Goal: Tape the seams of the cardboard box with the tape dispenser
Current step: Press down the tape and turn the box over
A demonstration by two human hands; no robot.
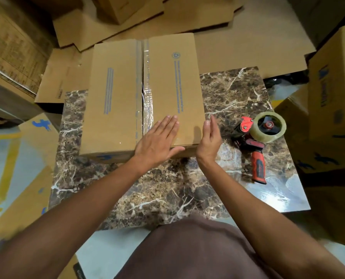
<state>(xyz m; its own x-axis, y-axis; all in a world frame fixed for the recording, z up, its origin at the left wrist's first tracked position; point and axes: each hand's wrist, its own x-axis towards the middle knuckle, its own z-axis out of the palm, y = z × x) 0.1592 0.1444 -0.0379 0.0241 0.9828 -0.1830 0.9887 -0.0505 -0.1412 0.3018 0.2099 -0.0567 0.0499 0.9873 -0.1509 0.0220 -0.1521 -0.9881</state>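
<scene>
Currently my left grip (pixel 157 137) is lying flat, fingers straight, on the cardboard box (pixel 117 97); right grip (pixel 210 135), fingers straight, is standing edgewise beside it; tape dispenser (pixel 256 141) is lying on the tabletop (pixel 167 188).

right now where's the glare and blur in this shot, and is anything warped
Head view: glare streaks the clear tape on the cardboard box seam and washes out the marble table at its near right corner; head view edges bow from the wide lens and go soft, forearms included; the left hand, right hand and tape dispenser are fairly sharp.
</scene>
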